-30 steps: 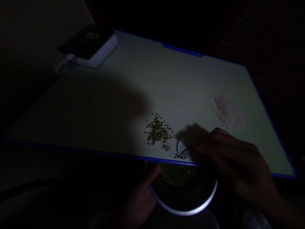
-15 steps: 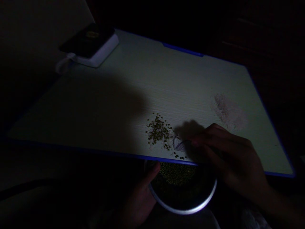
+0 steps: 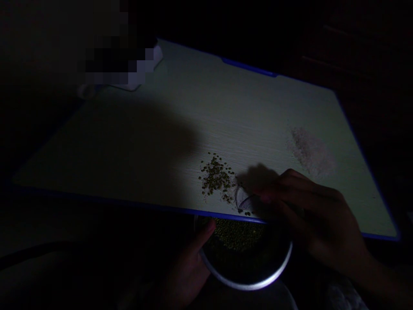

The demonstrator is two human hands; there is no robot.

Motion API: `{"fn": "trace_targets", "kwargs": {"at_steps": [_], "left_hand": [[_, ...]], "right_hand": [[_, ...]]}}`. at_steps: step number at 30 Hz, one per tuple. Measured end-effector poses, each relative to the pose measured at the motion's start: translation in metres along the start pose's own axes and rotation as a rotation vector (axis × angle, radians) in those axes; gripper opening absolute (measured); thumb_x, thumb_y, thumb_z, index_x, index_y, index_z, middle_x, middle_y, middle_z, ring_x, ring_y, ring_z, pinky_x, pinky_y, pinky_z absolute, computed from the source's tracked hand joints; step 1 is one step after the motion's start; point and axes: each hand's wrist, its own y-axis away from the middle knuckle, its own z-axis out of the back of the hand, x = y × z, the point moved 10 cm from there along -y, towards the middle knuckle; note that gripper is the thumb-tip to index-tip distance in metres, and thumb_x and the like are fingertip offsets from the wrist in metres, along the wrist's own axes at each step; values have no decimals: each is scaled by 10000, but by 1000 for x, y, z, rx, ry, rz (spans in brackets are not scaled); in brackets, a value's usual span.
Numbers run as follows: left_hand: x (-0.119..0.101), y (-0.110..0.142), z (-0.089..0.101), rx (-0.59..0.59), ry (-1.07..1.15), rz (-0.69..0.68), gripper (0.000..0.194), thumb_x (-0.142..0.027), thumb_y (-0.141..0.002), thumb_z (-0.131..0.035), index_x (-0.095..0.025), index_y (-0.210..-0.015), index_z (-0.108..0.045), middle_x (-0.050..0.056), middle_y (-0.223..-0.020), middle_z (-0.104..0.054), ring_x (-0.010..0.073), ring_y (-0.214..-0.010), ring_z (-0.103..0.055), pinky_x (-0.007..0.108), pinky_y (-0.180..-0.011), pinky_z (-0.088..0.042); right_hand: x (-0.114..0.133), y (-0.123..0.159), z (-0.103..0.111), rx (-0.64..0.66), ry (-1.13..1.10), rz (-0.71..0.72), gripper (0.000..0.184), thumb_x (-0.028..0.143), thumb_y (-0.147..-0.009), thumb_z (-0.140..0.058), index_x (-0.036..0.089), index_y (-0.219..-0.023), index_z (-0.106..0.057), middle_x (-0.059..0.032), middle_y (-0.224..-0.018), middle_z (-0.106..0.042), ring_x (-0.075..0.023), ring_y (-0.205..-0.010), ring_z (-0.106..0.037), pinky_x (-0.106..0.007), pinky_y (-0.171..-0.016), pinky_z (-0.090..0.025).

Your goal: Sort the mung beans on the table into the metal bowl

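My left hand (image 3: 193, 265) grips the left rim of a metal bowl (image 3: 258, 283), its thumb over the edge. Green mung beans (image 3: 238, 234) lie in the bowl, which sits under the board's front edge. My right hand (image 3: 318, 213) pinches what looks like a spoon (image 3: 243, 199); its pale, rounded end rests on the board and its handle is hidden by my fingers. Just left of that end is a scattered heap of mung beans (image 3: 215, 176) mixed with small pale grains. Several beans lie by the blue edge below it.
The pale board (image 3: 226, 107) has a blue rim. A heap of whitish grains (image 3: 312, 153) lies at its right. A white, box-like device (image 3: 157, 55), partly blurred out, stands at the back left. A dark shadow covers the board's left part.
The spoon's end has shifted slightly down toward the board's front edge, close to the few beans there. My left hand still holds the bowl.
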Motion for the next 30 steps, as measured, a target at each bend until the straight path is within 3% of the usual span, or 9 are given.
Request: {"fn": "trace_targets", "kwargs": {"at_steps": [3,8,12,20,24,30], "left_hand": [[3,-1,1,18,26,11,137,-259,-949,-767,-289,-1040,-866,-47,-1092,-880,152,-923,-823,209,-903,-606],[-2,1,-2,22,10,-43,130,-237,-957,-754,-280,-1003,-867,-36,-997,-889,171,-870,-824,275,-969,-601],[2,3,-6,48,23,15,144,-248,-965,-743,-287,-1018,-871,-48,-986,-890,165,-869,-826,240,-939,-601],[4,3,2,-2,-11,29,115,-310,-914,-802,-309,-1002,-876,-39,-1025,-888,239,-1064,-808,361,-1122,-519],[4,2,5,-11,-13,25,134,-285,-944,-761,-338,-981,-879,-51,-1118,-873,247,-1213,-751,364,-1155,-487],[7,1,5,-25,2,52,125,-299,-917,-786,-344,-984,-882,-62,-1279,-820,258,-1274,-715,355,-1197,-437]], "right_hand": [[1,0,-1,1,-24,16,249,71,-951,-603,221,-1076,-756,-42,-909,-758,-173,-833,-664,-293,-638,-525],[2,-3,-4,9,-82,23,278,67,-956,-575,235,-1065,-768,-45,-876,-746,-189,-816,-657,-324,-639,-519],[-2,1,-6,31,-129,-23,293,69,-952,-589,253,-1087,-772,-37,-872,-738,-183,-789,-658,-317,-619,-510],[0,28,1,43,-92,-14,306,49,-949,-571,240,-1128,-728,-32,-937,-727,-153,-840,-663,-254,-607,-543],[-11,39,22,-72,51,-109,227,109,-965,-623,254,-1100,-733,-19,-933,-760,-152,-816,-702,-264,-637,-562],[-31,43,42,-208,263,-243,123,243,-997,-652,269,-1060,-754,-19,-988,-808,-185,-822,-749,-311,-691,-574]]}}
